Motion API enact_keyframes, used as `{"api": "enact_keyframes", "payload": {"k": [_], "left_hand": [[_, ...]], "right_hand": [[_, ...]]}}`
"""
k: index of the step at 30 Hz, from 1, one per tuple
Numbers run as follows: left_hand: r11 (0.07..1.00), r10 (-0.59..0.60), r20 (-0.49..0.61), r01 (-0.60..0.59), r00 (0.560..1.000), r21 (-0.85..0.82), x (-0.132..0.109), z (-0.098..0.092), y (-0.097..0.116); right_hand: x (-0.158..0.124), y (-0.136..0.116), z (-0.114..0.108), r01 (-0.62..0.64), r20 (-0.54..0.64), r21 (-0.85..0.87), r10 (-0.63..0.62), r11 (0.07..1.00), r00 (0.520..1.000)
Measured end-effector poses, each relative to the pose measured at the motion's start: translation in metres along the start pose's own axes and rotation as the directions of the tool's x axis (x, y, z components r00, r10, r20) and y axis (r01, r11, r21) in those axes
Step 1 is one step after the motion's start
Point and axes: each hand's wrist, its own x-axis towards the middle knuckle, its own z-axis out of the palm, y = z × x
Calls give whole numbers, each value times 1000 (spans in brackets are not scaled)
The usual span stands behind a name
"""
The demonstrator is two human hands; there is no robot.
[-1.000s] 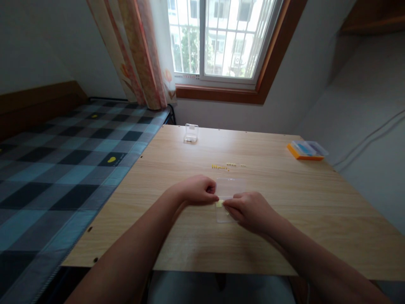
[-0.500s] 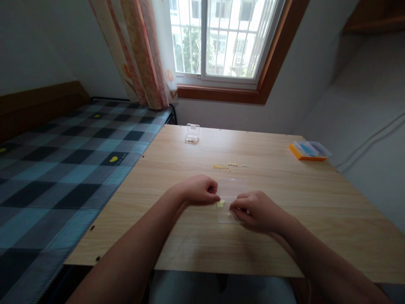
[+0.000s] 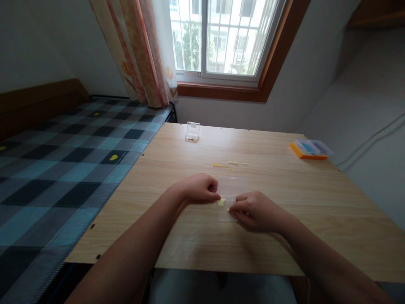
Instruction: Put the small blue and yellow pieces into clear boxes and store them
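A clear plastic case point(image 3: 233, 185) lies opened flat on the table. My left hand point(image 3: 199, 188) is at its left edge, fingers curled and thumb pressed against the rim. Just beside that thumb sits a pale yellow block point(image 3: 222, 202) inside the case's near half. Over the right side of the near half, my right hand point(image 3: 255, 210) has its thumb and forefinger closed together. A tiny pale yellow piece point(image 3: 228, 210) shows at those fingertips, its shape too small to make out.
Beyond the case, small yellow pieces point(image 3: 220, 166) line up in rows, with several paler pieces point(image 3: 233, 163) to their right. A small clear box point(image 3: 193, 131) stands with its lid up near the far edge. An orange box with a clear lid point(image 3: 308, 150) is at the right.
The tiny pale piece lay in the case below my right fingertips and now shows at them, slightly higher. My left hand has stayed at the case's edge.
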Motion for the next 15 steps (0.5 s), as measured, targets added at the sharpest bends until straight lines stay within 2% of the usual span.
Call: {"api": "enact_keyframes", "payload": {"k": [15], "left_hand": [[1000, 6, -4, -6, 1000, 15, -1, 0, 2]], "right_hand": [[3, -1, 3, -67, -33, -14, 66, 998, 997]]}}
